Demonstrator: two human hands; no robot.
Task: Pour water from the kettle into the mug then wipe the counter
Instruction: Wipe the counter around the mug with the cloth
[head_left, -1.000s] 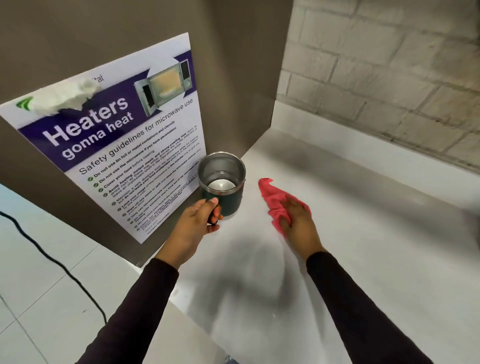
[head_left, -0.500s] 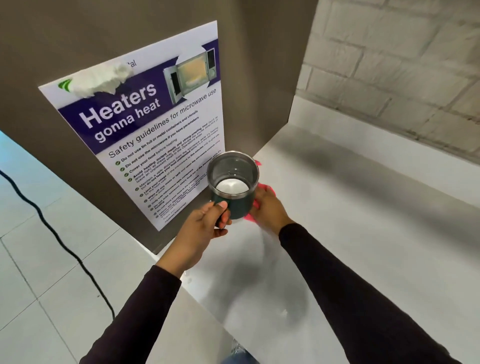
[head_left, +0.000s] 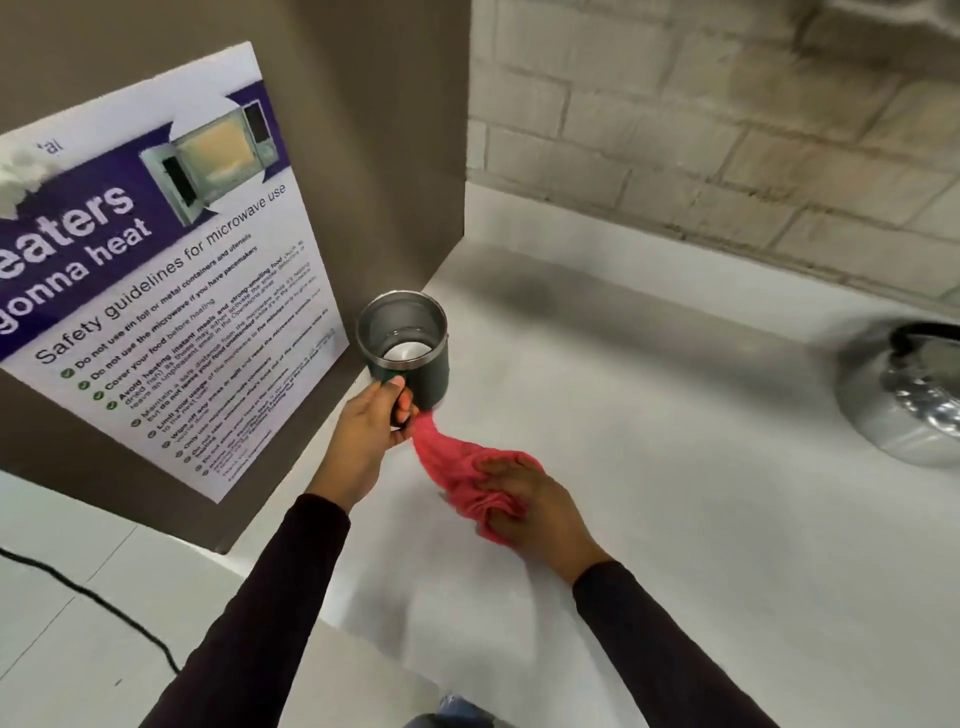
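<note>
A dark green mug (head_left: 415, 358) with a steel rim and a little water in it is lifted off the white counter (head_left: 675, 467). My left hand (head_left: 371, 426) grips its handle. A red cloth (head_left: 457, 473) lies stretched on the counter from under the mug toward me, and my right hand (head_left: 524, 509) presses on its bunched near end. The shiny steel kettle (head_left: 904, 400) stands at the right edge of the view, partly cut off.
A brown panel (head_left: 363, 130) with a microwave safety poster (head_left: 171, 291) rises left of the mug. A pale brick wall (head_left: 727, 130) runs behind the counter. A black cable (head_left: 93, 603) lies on the tiled floor at lower left.
My right hand has dragged the red cloth from beneath the mug back toward me and to the right. The mug stays held up. The kettle has come into view.
</note>
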